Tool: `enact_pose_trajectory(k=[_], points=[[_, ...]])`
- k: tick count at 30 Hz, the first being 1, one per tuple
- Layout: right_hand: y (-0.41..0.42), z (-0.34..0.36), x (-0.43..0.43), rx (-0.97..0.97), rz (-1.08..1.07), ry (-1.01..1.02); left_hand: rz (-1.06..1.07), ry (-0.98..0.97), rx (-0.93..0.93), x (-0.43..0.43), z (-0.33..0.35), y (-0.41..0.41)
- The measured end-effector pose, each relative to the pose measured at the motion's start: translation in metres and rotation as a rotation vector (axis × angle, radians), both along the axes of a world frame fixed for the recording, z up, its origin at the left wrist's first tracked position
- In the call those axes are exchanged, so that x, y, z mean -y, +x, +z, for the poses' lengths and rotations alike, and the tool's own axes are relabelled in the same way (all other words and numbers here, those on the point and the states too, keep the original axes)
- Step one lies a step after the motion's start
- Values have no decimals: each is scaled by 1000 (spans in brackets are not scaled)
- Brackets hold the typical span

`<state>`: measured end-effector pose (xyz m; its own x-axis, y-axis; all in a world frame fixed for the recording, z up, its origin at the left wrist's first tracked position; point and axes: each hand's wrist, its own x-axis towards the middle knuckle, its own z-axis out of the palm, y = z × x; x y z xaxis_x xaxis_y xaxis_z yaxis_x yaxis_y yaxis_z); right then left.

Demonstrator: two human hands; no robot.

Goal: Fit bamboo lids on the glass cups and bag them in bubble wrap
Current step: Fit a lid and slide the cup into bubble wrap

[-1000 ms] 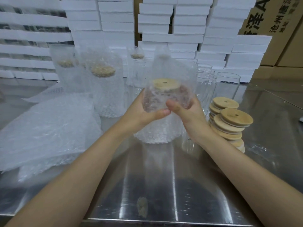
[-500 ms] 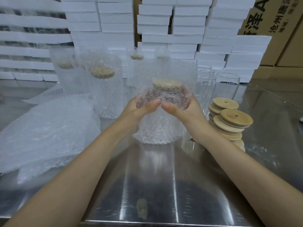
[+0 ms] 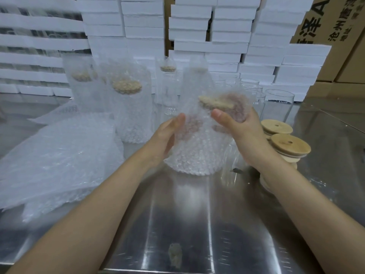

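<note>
A glass cup with a bamboo lid (image 3: 214, 103) sits inside a bubble wrap bag (image 3: 197, 151) in the middle of the steel table (image 3: 197, 224), tilted to the right. My right hand (image 3: 241, 131) grips the bagged cup near its top, fingers curled behind it. My left hand (image 3: 167, 135) lies flat against the bag's left side with straight fingers. Loose bamboo lids (image 3: 290, 143) are stacked just right of my right wrist. Bare glass cups (image 3: 278, 103) stand behind them.
Several bagged, lidded cups (image 3: 128, 107) stand at the back left. A pile of flat bubble wrap bags (image 3: 55, 161) lies on the left. White foam boxes (image 3: 227, 36) are stacked along the back, and cardboard cartons (image 3: 335, 26) stand at the far right.
The bag has slid up over the lid, which now shows only through the wrap. The cup has tipped to the right. My left hand has opened and shifted to the bag's side.
</note>
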<state>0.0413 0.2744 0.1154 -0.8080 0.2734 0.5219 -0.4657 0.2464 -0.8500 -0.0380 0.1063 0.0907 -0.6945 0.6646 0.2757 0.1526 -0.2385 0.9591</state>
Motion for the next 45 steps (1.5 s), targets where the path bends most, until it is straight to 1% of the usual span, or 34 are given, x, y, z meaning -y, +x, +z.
enact_pose_trajectory(k=[2, 4, 6, 8, 10, 12, 14, 15, 18, 22, 26, 29, 31, 33, 35, 37, 41, 43, 45], points=[[-1, -1, 1, -19, -36, -49, 11, -165, -88, -1, -9, -1], [-2, -3, 3, -12, -35, -68, -52, -265, -174, -4, -18, -1], [-3, -4, 4, 17, 4, -74, -66, -243, -174, -9, -24, -2], [-4, -5, 4, 29, 39, -111, -6, -174, -138, -14, -29, -5], [-5, -3, 8, -30, 0, -119, 83, -128, -117, -17, -32, -8], [-8, 4, 16, -133, -102, -63, 201, -96, -74, -21, -31, -13], [-19, 18, 26, -194, -163, 49, 335, -57, -3, -23, -29, -19], [-29, 27, 30, -191, -176, 131, 397, -44, 10, -23, -27, -23], [-80, 59, 38, -96, -209, 386, 486, -33, 13, -24, -30, -31], [-172, 88, 42, 50, -285, 565, 505, 3, 84, -26, -35, -36], [-249, 98, 49, 299, -205, 893, 480, 22, 120, -26, -38, -37], [-281, 101, 60, 395, -172, 1106, 511, 17, 133, -27, -40, -39], [-294, 98, 66, 458, -135, 1193, 514, 11, 143, -26, -39, -40], [-299, 94, 70, 514, -107, 1201, 502, 2, 151, -25, -39, -39], [-303, 88, 73, 548, -122, 1238, 497, -8, 159, -24, -37, -39], [-306, 85, 73, 522, -164, 1222, 496, -17, 165, -24, -37, -39], [-301, 89, 70, 507, -138, 1190, 496, -31, 168, -24, -40, -41], [-291, 101, 65, 462, -119, 1096, 491, -35, 148, -24, -40, -41], [-275, 118, 60, 378, -118, 1013, 461, -38, 113, -24, -39, -39]])
